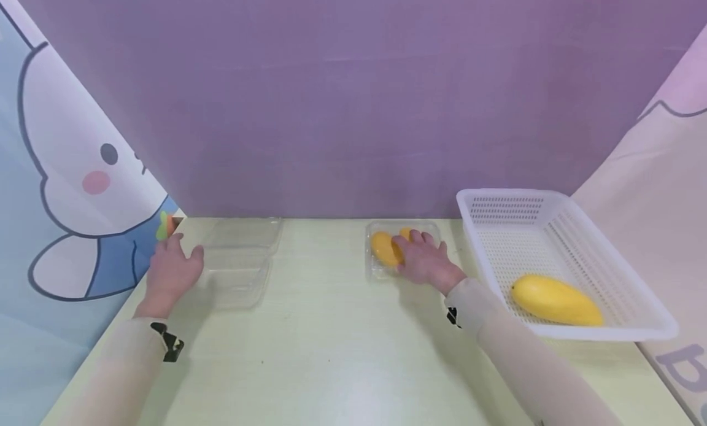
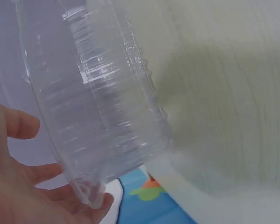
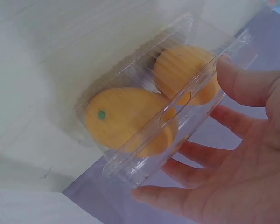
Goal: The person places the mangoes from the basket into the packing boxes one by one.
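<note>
On the left of the table a clear plastic clamshell box lies with its two halves spread open, nothing inside. My left hand is at its left side, thumb apart from the fingers; in the left wrist view the fingertips are right at a corner of the clear box. To the right, a second clear box has its halves together around two yellow mangoes. My right hand reaches over that box, its fingers extended along the rim and its thumb near the edge in the right wrist view.
A white perforated basket stands at the right with one larger yellow mango in it. A purple backdrop rises behind the table. Cartoon-printed cloth hangs at the left side.
</note>
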Available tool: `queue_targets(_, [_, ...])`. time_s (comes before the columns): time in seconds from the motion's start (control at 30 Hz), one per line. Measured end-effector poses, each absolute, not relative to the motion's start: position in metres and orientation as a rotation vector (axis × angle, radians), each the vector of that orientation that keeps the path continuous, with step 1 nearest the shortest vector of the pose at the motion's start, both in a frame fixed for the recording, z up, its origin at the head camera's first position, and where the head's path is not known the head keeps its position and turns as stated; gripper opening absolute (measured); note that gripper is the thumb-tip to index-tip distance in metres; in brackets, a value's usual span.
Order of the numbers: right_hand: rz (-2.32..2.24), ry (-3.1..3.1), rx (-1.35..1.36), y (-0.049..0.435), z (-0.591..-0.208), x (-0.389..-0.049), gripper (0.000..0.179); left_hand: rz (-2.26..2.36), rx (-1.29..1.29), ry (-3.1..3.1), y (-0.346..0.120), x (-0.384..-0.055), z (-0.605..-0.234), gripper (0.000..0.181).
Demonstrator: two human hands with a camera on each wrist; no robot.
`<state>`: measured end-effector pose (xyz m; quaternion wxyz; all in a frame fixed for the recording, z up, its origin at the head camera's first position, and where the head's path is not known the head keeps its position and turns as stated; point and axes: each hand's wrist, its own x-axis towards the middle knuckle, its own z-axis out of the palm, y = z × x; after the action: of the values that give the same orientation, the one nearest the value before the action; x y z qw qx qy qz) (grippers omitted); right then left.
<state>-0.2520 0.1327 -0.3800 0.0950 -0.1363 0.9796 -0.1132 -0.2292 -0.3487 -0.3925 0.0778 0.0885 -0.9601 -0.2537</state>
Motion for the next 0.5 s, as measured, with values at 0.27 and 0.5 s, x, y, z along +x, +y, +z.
queue_targets(0.27, [-0.317, 2.886, -0.383, 0.134, -0.378, -0.26, 0.067, -0.957, 0.431, -2.964, -0.356, -0.229, -0.387, 0.071])
queue_targets(0.5, [-0.321, 2.887, -0.394, 0.134, -0.374, -0.26, 0.068, -1.03, 0.51, -2.997, -0.364, -0.228, -0.39, 0.049])
